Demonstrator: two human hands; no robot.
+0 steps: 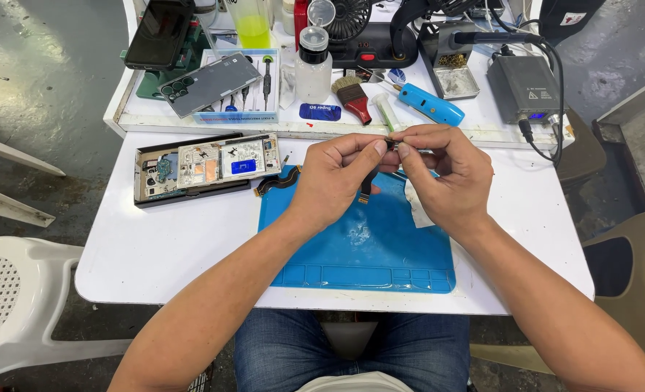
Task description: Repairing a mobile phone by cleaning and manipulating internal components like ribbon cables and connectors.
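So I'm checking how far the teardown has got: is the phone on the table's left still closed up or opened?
Opened. The phone lies flat with its internal boards and parts exposed; a separate grey back cover rests on the tray behind it.

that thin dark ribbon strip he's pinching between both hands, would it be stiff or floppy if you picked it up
Probably floppy: the dark ribbon strip hangs loosely below where the left hand and right hand pinch it. It looks very thin and narrow, so likely very light. Its thinness suggests it could crease or tear if pulled hard.
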